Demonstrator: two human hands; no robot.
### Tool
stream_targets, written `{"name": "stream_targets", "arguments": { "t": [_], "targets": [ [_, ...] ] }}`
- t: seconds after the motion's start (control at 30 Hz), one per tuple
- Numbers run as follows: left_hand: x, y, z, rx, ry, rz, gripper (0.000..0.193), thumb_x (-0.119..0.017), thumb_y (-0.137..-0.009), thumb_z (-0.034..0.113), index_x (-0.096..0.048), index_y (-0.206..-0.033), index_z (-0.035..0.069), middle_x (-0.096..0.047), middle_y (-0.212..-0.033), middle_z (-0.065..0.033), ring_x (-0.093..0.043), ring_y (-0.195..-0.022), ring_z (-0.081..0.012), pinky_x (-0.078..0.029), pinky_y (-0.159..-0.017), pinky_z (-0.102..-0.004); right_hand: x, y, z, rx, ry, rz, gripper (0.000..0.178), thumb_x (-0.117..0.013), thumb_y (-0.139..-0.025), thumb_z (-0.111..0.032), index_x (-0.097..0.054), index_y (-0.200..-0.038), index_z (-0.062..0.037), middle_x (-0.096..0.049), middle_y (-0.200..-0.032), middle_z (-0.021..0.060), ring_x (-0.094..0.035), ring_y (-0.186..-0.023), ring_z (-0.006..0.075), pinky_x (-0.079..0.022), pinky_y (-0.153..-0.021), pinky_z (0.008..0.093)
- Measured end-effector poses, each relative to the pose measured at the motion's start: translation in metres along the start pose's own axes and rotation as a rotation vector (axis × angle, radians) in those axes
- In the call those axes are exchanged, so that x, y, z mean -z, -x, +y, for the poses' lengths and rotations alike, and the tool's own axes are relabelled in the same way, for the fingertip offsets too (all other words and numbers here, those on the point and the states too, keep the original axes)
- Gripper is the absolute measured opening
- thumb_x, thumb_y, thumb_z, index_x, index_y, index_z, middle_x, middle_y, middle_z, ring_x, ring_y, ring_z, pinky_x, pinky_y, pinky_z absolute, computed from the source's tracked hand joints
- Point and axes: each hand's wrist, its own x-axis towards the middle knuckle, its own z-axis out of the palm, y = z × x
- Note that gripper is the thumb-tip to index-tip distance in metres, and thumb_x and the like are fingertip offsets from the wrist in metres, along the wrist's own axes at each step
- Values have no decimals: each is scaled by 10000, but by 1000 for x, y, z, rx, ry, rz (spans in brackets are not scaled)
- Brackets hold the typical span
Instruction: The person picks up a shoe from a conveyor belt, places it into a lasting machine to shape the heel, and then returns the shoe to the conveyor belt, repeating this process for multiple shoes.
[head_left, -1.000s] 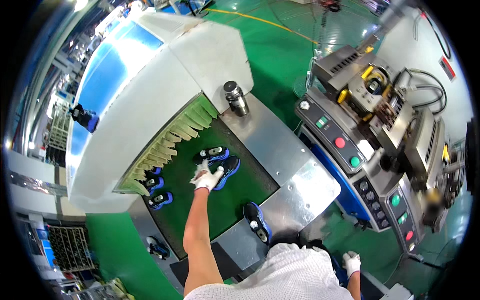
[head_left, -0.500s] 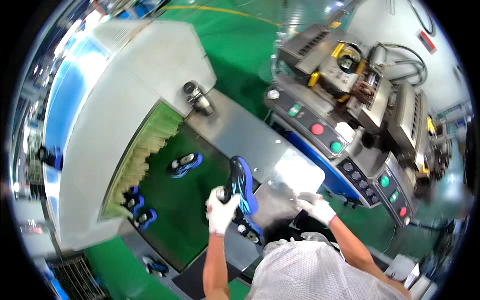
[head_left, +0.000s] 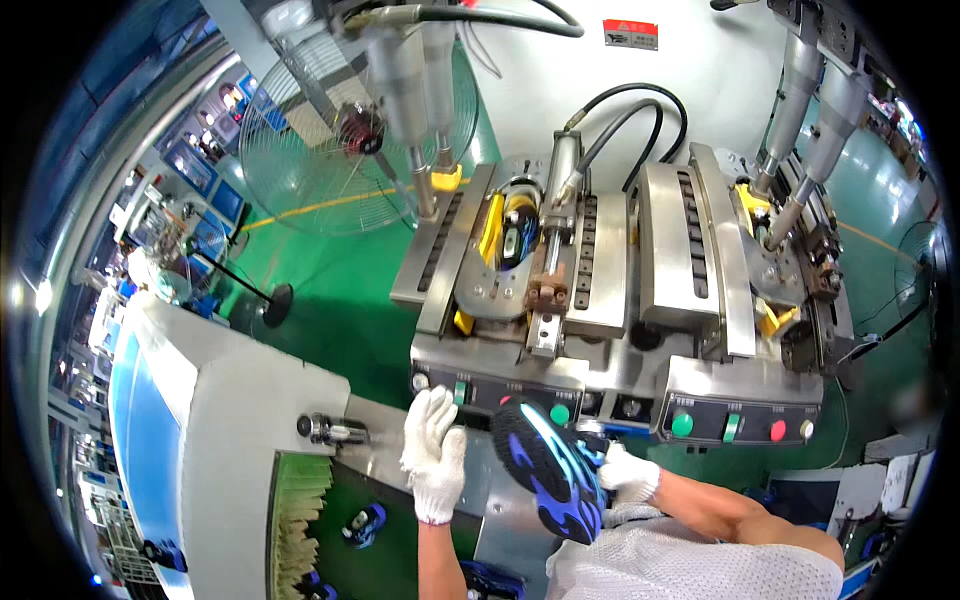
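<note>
Forearm (head_left: 715,508) angled in from the lower right, a gloved right hand (head_left: 628,473) grips a black-and-blue shoe (head_left: 560,468) near the white shirt (head_left: 690,562), its fingers partly hidden but closed on it. Beside the shoe, the gloved left hand (head_left: 435,455) points upward, empty, fingers extended and nearly together; beyond stands a metal machine (head_left: 672,235).

Press (head_left: 680,245) looks shiny metal, gloves (head_left: 436,455) rough knit, shoe sole (head_left: 525,455) prob. matt rubber.
</note>
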Motion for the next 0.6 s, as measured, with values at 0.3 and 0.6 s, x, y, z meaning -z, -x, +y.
{"name": "stream_targets", "arguments": {
  "t": [0.3, 0.6],
  "targets": [
    [-150, -281, -138, -147, -886, -324, 689, -688, -908, 273, -403, -1473, 1, -480, -1435, -245, -487, -1307, -437, -385, -1121, -464, 30, 37, -113, 395, -52, 149, 856, -864, -776, -173, -420, -1469, 57, -634, -1309, 238, -660, -1156, 342, -532, -1023, 486],
    [-210, -379, -223, 80, -1192, -316, 592, -708, -894, 401, -492, -1295, 23, -650, -1229, -265, -640, -1118, -441, -511, -927, -504, 41, 72, -126, 362, -3, 558, 876, -866, -739, -201, -415, -1451, 37, -641, -1253, 226, -675, -1079, 317, -574, -939, 462]
  ]
}}
